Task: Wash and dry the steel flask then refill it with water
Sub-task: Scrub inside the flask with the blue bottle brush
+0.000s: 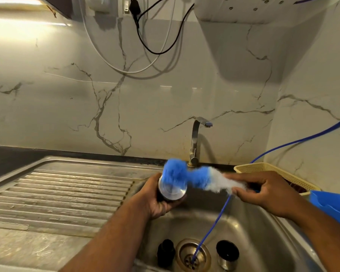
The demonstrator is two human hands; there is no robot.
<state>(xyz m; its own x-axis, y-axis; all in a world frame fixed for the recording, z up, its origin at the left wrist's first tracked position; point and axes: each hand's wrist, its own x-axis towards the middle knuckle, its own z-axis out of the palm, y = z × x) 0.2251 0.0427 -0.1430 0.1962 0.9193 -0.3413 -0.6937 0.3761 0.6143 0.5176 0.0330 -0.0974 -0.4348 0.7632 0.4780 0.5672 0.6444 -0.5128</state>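
Steel flask [172, 191] being held, left hand [158, 200] curled round body, frame centre, over sink [259, 238]. Brush [186, 174] being pinched by right hand [263, 191], blue head blurred at flask mouth. Risk: wet flask being jolted loose by brushing, dropped into basin.

Brush [186, 176] motion-blurred; flask [173, 190] body hidden behind left hand [155, 199]; blue jug [334, 207] cut by right edge.
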